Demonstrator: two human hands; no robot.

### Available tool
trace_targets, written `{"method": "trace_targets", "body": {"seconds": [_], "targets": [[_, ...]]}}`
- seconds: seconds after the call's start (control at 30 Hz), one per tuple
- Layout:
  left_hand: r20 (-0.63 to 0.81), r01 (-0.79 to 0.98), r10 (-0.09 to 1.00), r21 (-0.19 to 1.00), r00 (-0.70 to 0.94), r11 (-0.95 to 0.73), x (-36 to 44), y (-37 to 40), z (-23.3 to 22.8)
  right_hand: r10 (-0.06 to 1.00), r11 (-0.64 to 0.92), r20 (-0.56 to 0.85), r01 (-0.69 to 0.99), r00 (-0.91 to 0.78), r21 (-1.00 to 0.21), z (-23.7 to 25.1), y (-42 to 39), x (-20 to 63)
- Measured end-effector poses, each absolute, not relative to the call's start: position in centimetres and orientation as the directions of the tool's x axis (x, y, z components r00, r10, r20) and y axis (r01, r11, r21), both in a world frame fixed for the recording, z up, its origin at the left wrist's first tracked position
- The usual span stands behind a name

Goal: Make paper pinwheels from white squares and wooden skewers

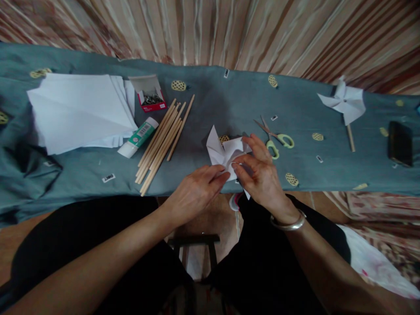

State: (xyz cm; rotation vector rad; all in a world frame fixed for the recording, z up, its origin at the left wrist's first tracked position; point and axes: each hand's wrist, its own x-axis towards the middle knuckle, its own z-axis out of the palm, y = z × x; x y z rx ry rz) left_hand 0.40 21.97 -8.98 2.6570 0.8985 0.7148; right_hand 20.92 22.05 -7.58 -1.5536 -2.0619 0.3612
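Note:
A white paper pinwheel (pixel 215 146) with pointed, folded blades is between my two hands at the table's near edge. My left hand (pixel 200 188) pinches its near left side between thumb and fingers. On the right side, my right hand (pixel 259 173) grips the paper near its middle, thumb and forefinger close together. One paper tip pokes down below the right fingers. Whatever lies under the fingertips at the centre is hidden. Scissors (pixel 274 136) with pale green handles lie partly spread just beyond my right hand.
Left on the blue-green cloth (pixel 108 168) lie stacked white paper (pixel 82 111), a glue stick (pixel 139 136), wooden sticks (pixel 162 146) and an open red box (pixel 151 98) of small metal pieces. At right are a pinwheel on a stick (pixel 346 103) and a dark phone (pixel 400 143).

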Motion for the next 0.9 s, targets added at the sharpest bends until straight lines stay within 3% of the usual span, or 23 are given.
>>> {"method": "trace_targets", "body": {"seconds": [0.6, 0.9], "targets": [[0.309, 0.511, 0.607, 0.339, 0.732, -0.79, 0.5, 22.0, -8.9, 0.924, 0.336, 0.327, 0.831, -0.2, -0.443, -7.8, 22.1, 19.8], [0.303, 0.503, 0.591, 0.323, 0.747, -0.801, 0.5, 22.1, -8.8, 0.949, 0.274, 0.275, 0.825, -0.151, -0.493, -8.1, 22.0, 20.0]]}}
